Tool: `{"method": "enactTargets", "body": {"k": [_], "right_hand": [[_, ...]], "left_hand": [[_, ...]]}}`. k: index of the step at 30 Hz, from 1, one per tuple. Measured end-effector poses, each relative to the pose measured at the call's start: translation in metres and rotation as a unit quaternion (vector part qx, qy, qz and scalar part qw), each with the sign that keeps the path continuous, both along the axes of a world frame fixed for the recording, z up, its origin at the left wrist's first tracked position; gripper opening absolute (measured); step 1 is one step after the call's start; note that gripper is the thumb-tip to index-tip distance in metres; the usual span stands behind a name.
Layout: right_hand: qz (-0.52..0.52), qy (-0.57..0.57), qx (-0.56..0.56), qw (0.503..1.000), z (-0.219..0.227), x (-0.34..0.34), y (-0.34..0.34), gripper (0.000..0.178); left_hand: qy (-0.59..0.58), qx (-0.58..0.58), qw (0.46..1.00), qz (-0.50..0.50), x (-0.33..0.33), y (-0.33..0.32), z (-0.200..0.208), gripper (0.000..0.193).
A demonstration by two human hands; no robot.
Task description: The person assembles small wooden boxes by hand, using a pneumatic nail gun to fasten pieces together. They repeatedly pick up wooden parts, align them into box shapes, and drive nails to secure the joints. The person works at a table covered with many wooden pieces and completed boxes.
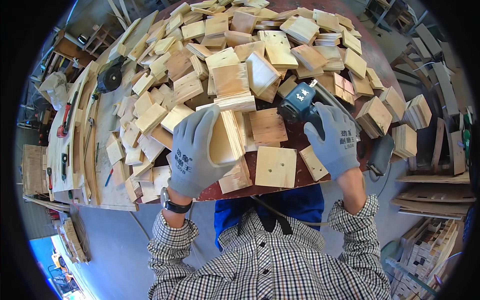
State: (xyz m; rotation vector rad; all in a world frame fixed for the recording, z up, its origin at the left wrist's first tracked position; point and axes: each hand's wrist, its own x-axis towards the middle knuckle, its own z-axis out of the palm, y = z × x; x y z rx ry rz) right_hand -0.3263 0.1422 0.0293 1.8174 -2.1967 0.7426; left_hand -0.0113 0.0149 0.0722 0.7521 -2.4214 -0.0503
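Note:
My left hand (191, 152), in a grey glove, is closed around a thick plywood block (227, 137) of several layers, tilted up on edge. My right hand (334, 142), gloved likewise, grips a nail gun (296, 104) with a teal head; its handle is mostly hidden under the glove. A square plywood piece (275, 167) with two dark spots lies flat between my hands at the table's near edge. Another plywood piece (313, 163) lies partly under my right hand. Just beyond my left hand, a reddish plywood square (230, 80) leans on the pile.
Loose plywood pieces (190, 55) are heaped across the dark red table (367, 42). Stacked blocks (374, 117) stand at its right edge. Long boards on the left carry a tape measure (110, 76), a red-handled tool (64, 120) and a blue pen (109, 177).

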Motion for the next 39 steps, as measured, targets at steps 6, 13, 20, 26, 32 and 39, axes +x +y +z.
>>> {"method": "enactTargets", "body": {"k": [6,13,20,26,32,39], "right_hand": [[0.095,-0.058,-0.047,0.993,0.027,0.02,-0.001,0.051],[0.209,-0.066,0.13,0.967,0.032,0.066,0.039,0.105],[0.204,-0.097,0.139,0.964,-0.005,0.069,0.034,0.105],[0.203,-0.397,0.085,0.891,0.011,0.044,0.049,0.11],[0.185,-0.504,0.09,0.839,0.038,0.021,0.069,0.114],[0.235,-0.27,0.099,0.928,0.019,0.047,0.08,0.109]], "left_hand": [[0.164,0.115,0.977,0.075,0.015,0.022,0.005,0.115],[0.0,0.102,0.989,0.108,0.063,0.085,-0.03,0.114],[-0.029,0.162,0.984,0.074,0.056,0.113,-0.06,0.109],[-0.038,0.097,0.994,0.034,0.03,0.094,-0.052,0.102],[-0.081,0.123,0.988,0.043,0.021,0.083,-0.055,0.1],[-0.136,0.124,0.982,0.05,0.018,0.083,-0.071,0.102]]}}
